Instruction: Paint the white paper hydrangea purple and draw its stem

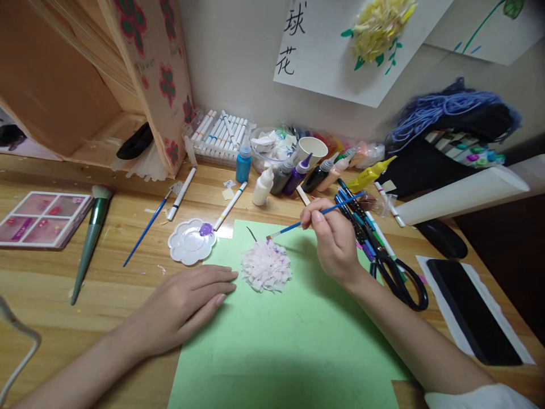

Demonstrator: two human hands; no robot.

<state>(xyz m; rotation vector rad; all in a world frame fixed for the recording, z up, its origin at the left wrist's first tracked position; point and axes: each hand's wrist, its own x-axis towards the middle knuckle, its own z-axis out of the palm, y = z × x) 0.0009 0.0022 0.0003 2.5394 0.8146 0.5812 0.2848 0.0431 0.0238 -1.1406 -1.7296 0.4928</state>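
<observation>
Right hand [334, 241]: the grip is pressed together, thumb and forefinger pinching a thin blue-handled paintbrush [310, 217] near the middle of its shaft. The bristle end points left and meets the far edge of a round flower of pale pink tissue-paper scraps [267, 266], where purple marks show.

Left hand [187, 301]: the grip is spread, fingers flat and palm down, holding nothing. It rests across the left edge of a light green paper sheet [289, 341], fingertips just beside the flower but apart from it.

The flower lies on the far half of the green sheet. The sheet lies on the wooden tabletop [106, 284], reaching to its near edge about midway along.

A white flower-shaped plastic palette [189, 243] sits on the tabletop just beyond the sheet's far left corner, with a dab of purple paint [206, 229] in its right well. A second blue-handled brush [145, 232] lies left of the palette. Black-handled scissors [400, 278] lie off the sheet's right edge, near the right wrist. Squeeze bottles of paint [293, 173] stand towards the far edge of the tabletop.
</observation>
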